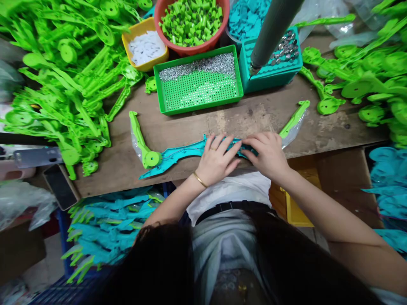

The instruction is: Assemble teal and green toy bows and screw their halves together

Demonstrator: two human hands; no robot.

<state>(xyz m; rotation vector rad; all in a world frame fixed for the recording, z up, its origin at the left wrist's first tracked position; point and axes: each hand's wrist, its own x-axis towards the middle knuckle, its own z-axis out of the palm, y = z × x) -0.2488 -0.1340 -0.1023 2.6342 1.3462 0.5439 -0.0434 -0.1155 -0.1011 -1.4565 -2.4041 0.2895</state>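
A long teal plastic part [178, 155] lies along the near edge of the wooden bench [121, 159]. My left hand [218, 159] rests flat on its middle, fingers stretched out and pressing down. My right hand [269, 153] is beside it, fingers curled and pinching the teal part's right section. A green arm piece with a round hub [143, 144] lies joined at the part's left end. Another green arm [294, 120] sticks out to the right behind my right hand.
Behind are a green tray of small metal pins [199, 80], a teal tray with metal pieces [276, 63], a red bowl of green caps [190, 23] and a yellow tub [144, 44]. Green parts pile up left [63, 80] and right [372, 72]. A grey pole [273, 31] hangs over the teal tray.
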